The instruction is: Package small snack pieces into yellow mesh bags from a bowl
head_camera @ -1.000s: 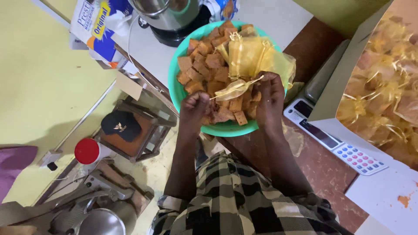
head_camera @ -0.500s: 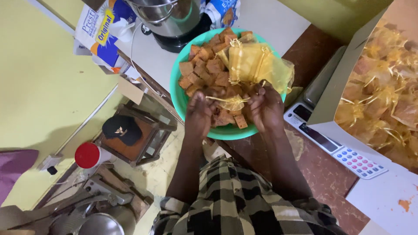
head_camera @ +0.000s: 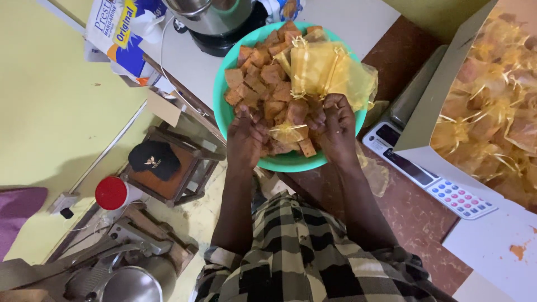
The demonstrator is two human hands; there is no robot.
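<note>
Left hand (head_camera: 245,137) and right hand (head_camera: 334,126) fingers pinch 1 small yellow pouch (head_camera: 287,133) closed.

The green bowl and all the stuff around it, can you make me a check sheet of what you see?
Surface: brown speckled counter, with a white part beyond the bowl.
Job's things: green bowl heaped with brown snack squares; yellow mesh bags lie on top.
Clutter: weighing scale, open box of filled yellow bags, metal pot, carton.
Hands: left hand and right hand are over the bowl, pinching a small yellow bag between them.
Cables: white cord by the pot.
Surroundings: yellow wall, wooden stool with a black cap, red lid.
</note>
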